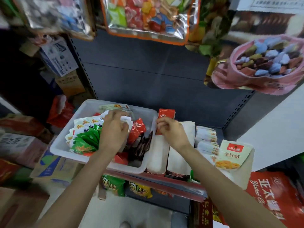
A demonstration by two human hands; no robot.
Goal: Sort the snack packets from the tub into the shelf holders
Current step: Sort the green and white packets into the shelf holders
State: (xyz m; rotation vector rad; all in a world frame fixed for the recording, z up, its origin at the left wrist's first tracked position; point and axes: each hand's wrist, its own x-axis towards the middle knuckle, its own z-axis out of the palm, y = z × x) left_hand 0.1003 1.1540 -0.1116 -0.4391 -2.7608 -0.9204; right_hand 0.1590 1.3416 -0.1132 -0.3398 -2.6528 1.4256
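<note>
A white plastic tub [65, 140] stands on the shelf at the left, full of green, white, red and dark brown snack packets [85, 139]. My left hand [115, 127] reaches into the tub, fingers curled round a white packet [125, 120]. My right hand [171, 130] pinches a red packet [166, 115] upright, just right of the tub and over a white cardboard holder [158, 153]. A second white holder [181, 155] stands beside it. Further right a holder contains white packets [206, 137] behind a yellow-and-white packet [233, 155].
The dark grey shelf back [148, 76] rises behind. Bags of sweets [144, 15] hang overhead and a pink bag of sweets [266, 63] hangs at the upper right. Cardboard boxes [21, 145] are stacked at the left. Green and yellow packets [125, 188] lie on the shelf below.
</note>
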